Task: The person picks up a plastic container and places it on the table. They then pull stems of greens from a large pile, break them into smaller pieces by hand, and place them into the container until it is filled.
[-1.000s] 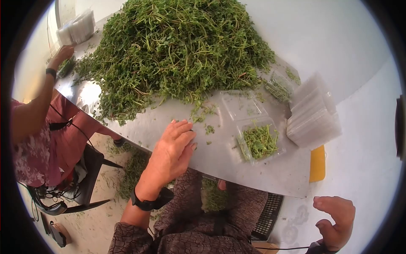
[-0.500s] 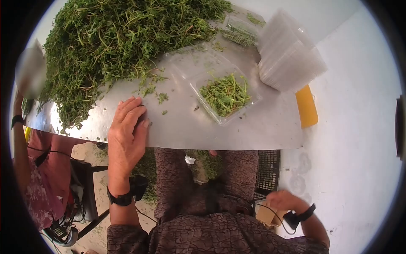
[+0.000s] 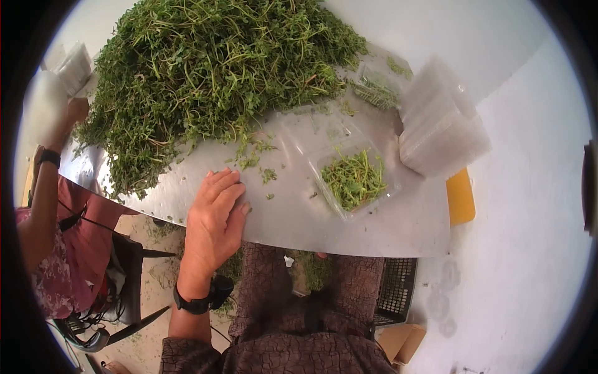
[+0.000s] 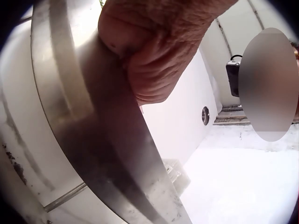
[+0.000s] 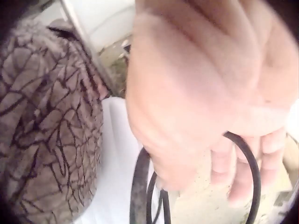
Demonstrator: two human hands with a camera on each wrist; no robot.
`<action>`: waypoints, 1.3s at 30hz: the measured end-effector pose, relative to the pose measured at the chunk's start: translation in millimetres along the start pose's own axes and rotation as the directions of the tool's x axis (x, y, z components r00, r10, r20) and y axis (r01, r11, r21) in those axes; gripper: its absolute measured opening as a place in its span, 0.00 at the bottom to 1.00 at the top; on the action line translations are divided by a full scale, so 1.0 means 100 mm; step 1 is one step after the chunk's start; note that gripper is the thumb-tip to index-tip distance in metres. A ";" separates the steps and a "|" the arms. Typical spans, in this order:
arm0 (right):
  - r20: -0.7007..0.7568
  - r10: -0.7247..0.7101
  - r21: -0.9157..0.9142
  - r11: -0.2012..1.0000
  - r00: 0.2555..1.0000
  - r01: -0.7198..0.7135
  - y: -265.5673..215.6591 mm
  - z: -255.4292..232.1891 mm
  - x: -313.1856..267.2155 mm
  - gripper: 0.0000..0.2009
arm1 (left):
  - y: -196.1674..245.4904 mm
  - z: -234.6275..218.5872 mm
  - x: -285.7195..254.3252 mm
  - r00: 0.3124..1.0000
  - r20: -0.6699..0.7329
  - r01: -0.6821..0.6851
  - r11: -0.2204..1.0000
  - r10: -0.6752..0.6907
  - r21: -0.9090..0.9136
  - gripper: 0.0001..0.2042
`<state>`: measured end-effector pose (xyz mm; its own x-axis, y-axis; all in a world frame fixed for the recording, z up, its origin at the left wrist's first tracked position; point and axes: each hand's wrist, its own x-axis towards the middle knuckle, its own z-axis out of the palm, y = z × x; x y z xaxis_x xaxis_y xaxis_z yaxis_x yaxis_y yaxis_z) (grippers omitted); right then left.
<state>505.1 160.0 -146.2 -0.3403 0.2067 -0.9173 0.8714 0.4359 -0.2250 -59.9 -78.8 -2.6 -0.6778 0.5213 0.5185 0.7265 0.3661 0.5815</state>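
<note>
In the head view, my left hand point(image 3: 215, 218) rests on the front of the metal table point(image 3: 286, 227), fingers relaxed, holding nothing. The left wrist view shows its palm side point(image 4: 159, 56) against the table edge point(image 4: 112, 130). Right of it, an open clear container point(image 3: 392, 191) holds cut greens point(image 3: 354, 177); its lid lies folded back toward the big heap of greens point(image 3: 218, 68). My right hand point(image 5: 201, 84) is outside the head view; the right wrist view shows its fingers hanging loosely near a black cable point(image 5: 254, 182), gripping nothing visible.
A clear container with greens point(image 3: 377, 87) and a tall stack of clear containers point(image 3: 439, 124) stand at the right, near a yellow object point(image 3: 461, 196). Below are a black crate point(image 3: 395, 290) and a cardboard box point(image 3: 402, 343). Another person's arm point(image 3: 47, 181) reaches in at the left.
My right hand has dropped from the lower right out of the head view. The head view has shifted; my left hand stays on the table. The other person's hand has moved by the heap.
</note>
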 end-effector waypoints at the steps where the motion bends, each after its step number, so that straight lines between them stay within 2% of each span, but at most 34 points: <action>1: 0.007 0.004 0.013 1.000 1.000 -0.005 0.03 -0.03 0.01 0.29 | 0.00 0.01 0.00 1.000 0.002 0.000 1.000 0.000 0.003 0.13; 9: 0.078 0.021 0.132 0.991 0.997 -0.031 0.16 -0.14 0.08 0.23 | 0.03 -0.01 0.01 1.000 -0.001 0.014 1.000 -0.014 -0.006 0.13; 19: 0.216 0.016 0.273 0.959 0.976 -0.076 0.05 -0.26 0.18 0.17 | -0.01 0.00 0.01 1.000 -0.001 0.003 0.999 -0.004 -0.037 0.14; 21: 0.233 0.011 0.292 0.953 0.972 -0.081 -0.18 -0.31 0.15 0.16 | -0.01 0.00 0.01 1.000 0.004 -0.006 1.000 0.006 -0.022 0.14; 22: 0.198 -0.165 0.209 0.970 0.966 0.123 -0.55 -0.51 0.11 0.14 | -0.01 0.00 0.01 1.000 0.005 -0.015 1.000 0.015 -0.016 0.14; 23: 0.177 -0.337 0.117 0.940 0.925 0.320 -0.92 -0.68 0.06 0.12 | -0.01 -0.01 0.00 1.000 0.007 -0.015 1.000 0.015 -0.016 0.14; 24: 0.175 -0.338 0.119 0.940 0.925 0.321 -1.24 -0.81 0.01 0.12 | -0.02 -0.01 0.00 1.000 0.011 -0.013 1.000 0.013 -0.027 0.14; 26: 0.312 -0.214 0.125 0.975 0.926 0.184 -1.79 -1.02 -0.08 0.16 | -0.02 -0.04 0.01 1.000 0.009 -0.014 0.999 0.014 -0.042 0.14; 28: 0.321 -0.183 0.083 0.983 0.929 0.164 -2.08 -1.14 -0.08 0.12 | -0.02 -0.07 0.01 1.000 0.022 0.001 0.997 0.001 -0.081 0.15; 30: 0.333 -0.141 0.032 0.990 0.932 0.139 -2.16 -1.20 -0.05 0.09 | -0.03 -0.07 0.01 1.000 0.003 0.003 0.995 -0.003 -0.100 0.15; 32: 0.380 -0.324 -0.145 0.904 0.866 0.402 -2.17 -1.23 0.05 0.06 | -0.04 -0.06 -0.01 1.000 -0.007 0.012 0.992 -0.013 -0.124 0.15; 33: 0.380 -0.314 -0.154 0.906 0.870 0.395 -2.23 -1.25 0.04 0.06 | -0.05 -0.05 -0.01 1.000 -0.023 0.006 0.992 -0.009 -0.127 0.15; 35: 0.469 -0.227 -0.001 0.966 0.854 0.258 -2.43 -1.33 0.04 0.05 | -0.05 -0.04 -0.01 0.999 -0.050 0.004 0.992 -0.010 -0.126 0.14; 39: 0.487 -0.239 -0.073 0.947 0.840 0.312 -2.36 -1.37 0.29 0.08 | -0.05 -0.06 -0.02 0.998 -0.059 -0.013 0.992 0.006 -0.125 0.14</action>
<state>241.4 183.4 -74.6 -0.3226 -0.3570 -0.8767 0.6934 0.5413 -0.4756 -62.8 -85.7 -2.8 -0.6789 0.4772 0.5580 0.7156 0.2598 0.6484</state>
